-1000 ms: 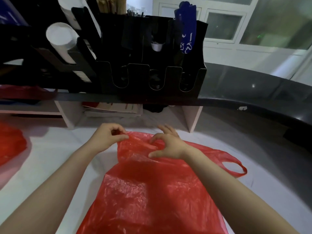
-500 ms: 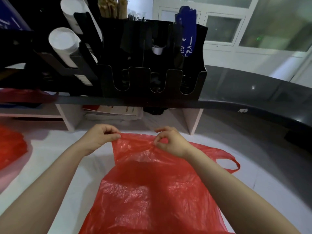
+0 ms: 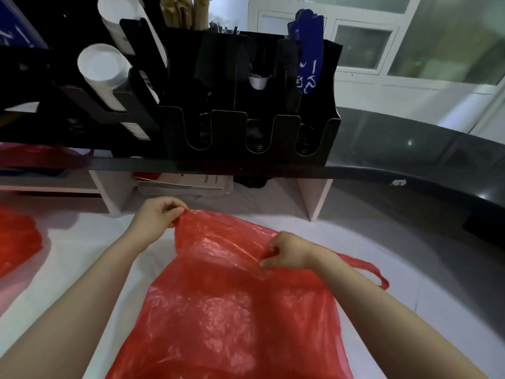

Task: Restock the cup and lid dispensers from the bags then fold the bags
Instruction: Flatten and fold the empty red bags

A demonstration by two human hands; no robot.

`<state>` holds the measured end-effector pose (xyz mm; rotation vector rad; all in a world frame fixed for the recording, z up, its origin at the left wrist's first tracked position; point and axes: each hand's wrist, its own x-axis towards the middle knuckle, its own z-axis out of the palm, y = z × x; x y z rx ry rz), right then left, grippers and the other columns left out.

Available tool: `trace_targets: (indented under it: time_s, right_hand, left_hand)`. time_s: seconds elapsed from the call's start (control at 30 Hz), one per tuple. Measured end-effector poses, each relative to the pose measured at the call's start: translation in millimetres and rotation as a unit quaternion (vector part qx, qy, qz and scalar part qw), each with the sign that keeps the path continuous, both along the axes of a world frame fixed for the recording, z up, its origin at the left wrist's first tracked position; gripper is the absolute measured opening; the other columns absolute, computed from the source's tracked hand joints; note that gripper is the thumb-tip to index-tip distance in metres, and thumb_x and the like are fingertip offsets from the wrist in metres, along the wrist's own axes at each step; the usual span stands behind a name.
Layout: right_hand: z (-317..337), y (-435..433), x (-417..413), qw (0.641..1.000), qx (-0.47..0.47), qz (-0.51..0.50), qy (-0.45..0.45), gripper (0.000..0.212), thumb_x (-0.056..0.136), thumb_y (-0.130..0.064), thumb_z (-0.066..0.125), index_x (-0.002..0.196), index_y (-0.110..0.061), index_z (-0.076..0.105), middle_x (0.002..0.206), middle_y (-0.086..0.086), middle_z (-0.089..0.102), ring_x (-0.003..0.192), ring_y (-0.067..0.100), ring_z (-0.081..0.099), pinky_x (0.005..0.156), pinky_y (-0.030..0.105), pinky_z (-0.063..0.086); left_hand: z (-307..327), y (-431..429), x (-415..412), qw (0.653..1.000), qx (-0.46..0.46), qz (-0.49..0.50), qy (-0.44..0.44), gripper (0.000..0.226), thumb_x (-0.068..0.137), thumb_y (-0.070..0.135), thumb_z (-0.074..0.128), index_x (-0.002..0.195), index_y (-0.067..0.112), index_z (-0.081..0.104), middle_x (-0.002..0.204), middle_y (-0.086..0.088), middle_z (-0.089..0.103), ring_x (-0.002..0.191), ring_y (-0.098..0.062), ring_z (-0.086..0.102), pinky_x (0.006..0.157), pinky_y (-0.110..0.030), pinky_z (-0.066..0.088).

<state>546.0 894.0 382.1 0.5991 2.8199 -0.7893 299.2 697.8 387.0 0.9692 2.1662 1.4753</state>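
Two hands on red bag (image 3: 232, 310), which lies flat on white counter (image 3: 90, 247) under both arms. Left hand (image 3: 157, 217) pinches far top edge, lifting it. Right hand (image 3: 287, 254) pinches film nearer, loop handle (image 3: 374, 272) just past right wrist. Bag looks thin, soft, light, slippery, easy to tear. Best hold: edges and corners, small pinch.

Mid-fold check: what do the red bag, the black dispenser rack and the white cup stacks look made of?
Red bag: thin plastic film, translucent and glossy, judging by its fine crinkles and sheen. Black dispenser rack: probably rigid acrylic or similar plastic sheet, with flat panels and clean cut slot edges. White cup stacks: look like matte paper, though foam can't be ruled out.
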Motion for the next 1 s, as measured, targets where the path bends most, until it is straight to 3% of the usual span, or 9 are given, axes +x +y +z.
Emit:
trace_targets:
  time_s: [0.07,0.17,0.23,0.3,0.47,0.6,0.7,0.83,1.0]
  right_hand:
    - [-4.8,4.3,1.2,0.999,0.014,-0.003,-0.039,0.021,0.085,-0.038,0.065,0.082,-0.017,0.07,0.079,0.0,0.064,0.075,0.016,0.058,0.068,0.028,0.043]
    - [-12.0,14.4,8.0,0.999,-0.013,-0.017,-0.042,0.018,0.091,-0.026,0.058,0.074,-0.022,0.058,0.08,-0.004,0.058,0.079,0.018,0.053,0.069,0.024,0.035]
    - [-18.0,20.8,13.3,0.998,0.011,-0.021,-0.06,0.006,0.09,-0.023,0.059,0.087,-0.019,0.061,0.092,-0.001,0.06,0.084,0.017,0.052,0.069,0.023,0.032]
    - [-23.8,27.6,19.8,0.995,0.032,-0.048,-0.08,0.024,0.087,-0.03,0.062,0.101,-0.011,0.063,0.102,0.004,0.065,0.09,0.021,0.057,0.071,0.026,0.038]
    - [-42.1,47.1,45.5,0.98,0.054,-0.133,-0.136,0.039,0.082,-0.051,0.064,0.085,-0.013,0.068,0.079,0.003,0.063,0.075,0.021,0.057,0.066,0.027,0.041]
    - [-62.1,58.0,66.2,0.964,0.094,-0.177,-0.172,0.043,0.086,-0.058,0.056,0.078,-0.016,0.062,0.086,0.008,0.067,0.083,0.025,0.062,0.07,0.028,0.045]
    - [-67.0,62.8,76.3,0.958,0.103,-0.209,-0.168,0.039,0.087,-0.058,0.052,0.075,-0.021,0.058,0.088,0.005,0.067,0.085,0.023,0.061,0.073,0.03,0.047]
    - [-70.3,70.5,84.5,0.958,0.077,-0.25,-0.116,0.042,0.091,-0.059,0.045,0.077,-0.022,0.061,0.077,-0.001,0.066,0.081,0.021,0.062,0.069,0.028,0.043]
    - [-74.6,66.3,93.8,0.938,0.169,-0.294,-0.074,0.043,0.087,-0.054,0.053,0.112,-0.02,0.054,0.112,0.007,0.063,0.103,0.028,0.058,0.084,0.037,0.046]
  left_hand:
    - [-6.4,-2.3,-6.9,0.999,0.012,0.035,-0.027,0.024,0.09,0.003,0.059,0.08,0.022,0.069,0.08,0.001,0.07,0.073,-0.015,0.063,0.07,-0.028,0.051]
    - [-18.4,-5.7,-13.6,0.994,0.011,0.07,-0.082,0.021,0.091,0.004,0.058,0.084,0.022,0.068,0.084,-0.001,0.068,0.076,-0.015,0.061,0.07,-0.028,0.048]
    - [-26.2,-7.1,-16.9,0.988,0.014,0.108,-0.109,0.014,0.091,0.006,0.058,0.088,0.017,0.066,0.084,-0.003,0.065,0.071,-0.015,0.057,0.063,-0.026,0.045]
    - [-33.6,-9.5,-21.2,0.981,0.013,0.151,-0.122,0.007,0.091,0.009,0.06,0.096,0.011,0.064,0.086,-0.006,0.062,0.067,-0.014,0.055,0.058,-0.023,0.043]
    - [-55.8,-12.5,-29.0,0.968,0.005,0.196,-0.156,0.013,0.089,0.004,0.061,0.102,0.002,0.064,0.09,-0.014,0.061,0.068,-0.018,0.054,0.061,-0.025,0.045]
    - [-74.1,-13.1,-32.5,0.962,-0.006,0.216,-0.169,0.01,0.088,0.004,0.062,0.097,0.006,0.066,0.095,-0.016,0.064,0.079,-0.024,0.057,0.073,-0.034,0.048]
    - [-84.8,-14.0,-28.5,0.949,-0.002,0.233,-0.214,0.023,0.09,0.017,0.062,0.108,0.004,0.066,0.089,-0.012,0.064,0.079,-0.027,0.057,0.075,-0.036,0.05]
    - [-92.8,-24.8,-8.4,0.939,-0.015,0.166,-0.302,0.046,0.095,0.041,0.052,0.11,-0.001,0.063,0.105,-0.024,0.065,0.1,-0.038,0.061,0.097,-0.051,0.046]
    - [-94.9,-53.9,30.6,0.929,-0.028,0.117,-0.35,0.044,0.095,0.05,0.042,0.096,0.012,0.064,0.091,-0.008,0.066,0.081,-0.023,0.061,0.069,-0.031,0.047]
